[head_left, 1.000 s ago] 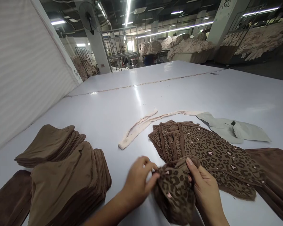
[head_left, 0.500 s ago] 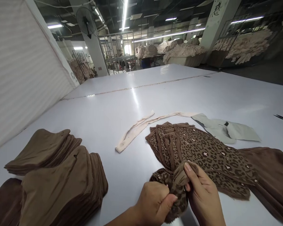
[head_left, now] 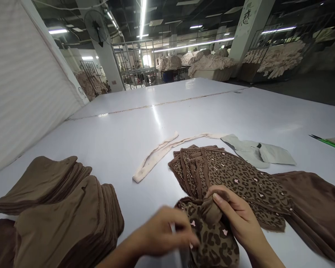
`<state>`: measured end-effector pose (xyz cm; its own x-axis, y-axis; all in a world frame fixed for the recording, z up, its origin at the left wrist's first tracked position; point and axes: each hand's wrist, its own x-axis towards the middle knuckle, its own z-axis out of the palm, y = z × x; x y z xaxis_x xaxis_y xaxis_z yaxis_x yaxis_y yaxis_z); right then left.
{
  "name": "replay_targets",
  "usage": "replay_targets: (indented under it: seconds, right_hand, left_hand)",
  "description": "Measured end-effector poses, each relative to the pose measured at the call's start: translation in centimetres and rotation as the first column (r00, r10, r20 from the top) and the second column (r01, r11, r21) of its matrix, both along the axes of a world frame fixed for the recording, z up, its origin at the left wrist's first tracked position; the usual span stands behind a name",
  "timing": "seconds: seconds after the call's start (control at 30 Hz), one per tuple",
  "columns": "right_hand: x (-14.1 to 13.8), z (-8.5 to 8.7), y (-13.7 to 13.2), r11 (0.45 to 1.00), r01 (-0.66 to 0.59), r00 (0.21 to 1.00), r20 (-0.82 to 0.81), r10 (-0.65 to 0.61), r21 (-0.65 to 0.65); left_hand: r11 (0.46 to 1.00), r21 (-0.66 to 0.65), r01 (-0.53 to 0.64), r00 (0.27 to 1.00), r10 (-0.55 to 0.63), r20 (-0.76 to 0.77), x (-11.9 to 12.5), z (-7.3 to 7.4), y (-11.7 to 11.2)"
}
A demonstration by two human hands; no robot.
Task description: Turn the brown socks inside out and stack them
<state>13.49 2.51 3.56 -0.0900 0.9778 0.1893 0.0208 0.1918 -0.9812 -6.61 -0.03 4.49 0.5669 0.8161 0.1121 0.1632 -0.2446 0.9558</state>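
My right hand [head_left: 237,219] pinches the plain brown edge of a leopard-print fabric piece [head_left: 219,242] between thumb and fingers. The rest of this piece hangs down, dark spots and small pink marks showing. Close to its left side is my left hand [head_left: 164,232], blurred, with a gap between thumb and curled fingers; it appears to grip nothing. Just beyond the hands lies a fanned stack of leopard-print pieces [head_left: 240,176] with brown fuzzy edges. Plain brown cut pieces [head_left: 61,219] are piled to the left, beside another brown stack [head_left: 36,180].
A pale fabric strip [head_left: 153,156] curves across the white table [head_left: 114,137] toward a grey-green scrap [head_left: 276,152]. Dark brown cloth [head_left: 309,197] lies at right, and green-handled snips [head_left: 328,141] are farther right. A white sheet [head_left: 25,82] hangs at left; fabric-filled bins [head_left: 214,70] stand behind.
My left hand has come off the leopard-print piece and moved left. The piece, bunched before, now hangs more spread from my right hand. The whole view has shifted slightly.
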Motion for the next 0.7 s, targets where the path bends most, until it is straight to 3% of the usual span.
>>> replay_targets:
  seconds: [0.07,0.1,0.17,0.23,0.3,0.37,0.47,0.6,0.7]
  right_hand:
    - [0.0,0.4,-0.3,0.992,-0.096,0.994,0.068,0.091,0.079]
    - [-0.1,0.5,-0.4,0.990,-0.107,0.993,0.059,0.101,0.096]
    - [-0.5,0.6,-0.5,0.989,-0.095,0.995,0.027,0.093,0.113]
    - [-0.9,0.3,-0.5,0.996,-0.013,1.000,0.004,0.012,0.090]
    - [-1.1,-0.1,-0.4,0.994,0.105,0.994,0.009,-0.105,0.043]
    - [-1.2,-0.4,-0.2,0.973,0.229,0.973,0.007,-0.229,-0.025]
    - [-1.2,-0.5,0.2,0.934,0.339,0.937,-0.054,-0.346,-0.109]
    - [-1.4,-0.7,0.6,0.933,0.304,0.930,-0.150,-0.334,-0.193]
    - [-1.4,-1.0,0.5,0.949,0.213,0.945,-0.199,-0.261,-0.233]
  left_hand:
    - [0.977,0.077,-0.200,0.979,0.196,0.055,-0.7,1.7,1.5]
    - [0.972,0.107,-0.211,0.977,0.205,0.063,-0.7,2.0,2.1]
    - [0.998,0.052,-0.040,0.998,0.038,0.040,0.0,1.8,2.9]
    - [0.989,-0.107,0.103,0.993,-0.095,0.073,1.2,0.5,2.8]
    - [0.971,-0.227,0.076,0.990,-0.046,0.137,2.5,-1.1,1.9]
    - [0.967,-0.255,-0.019,0.982,0.066,0.176,3.7,-2.5,0.6]
    - [0.954,-0.292,-0.071,0.975,0.128,0.182,4.7,-3.4,-1.3]
    - [0.925,-0.376,-0.062,0.971,0.143,0.190,4.2,-2.8,-2.0]
    - [0.958,-0.269,-0.095,0.988,0.125,0.094,2.8,-1.8,-1.1]
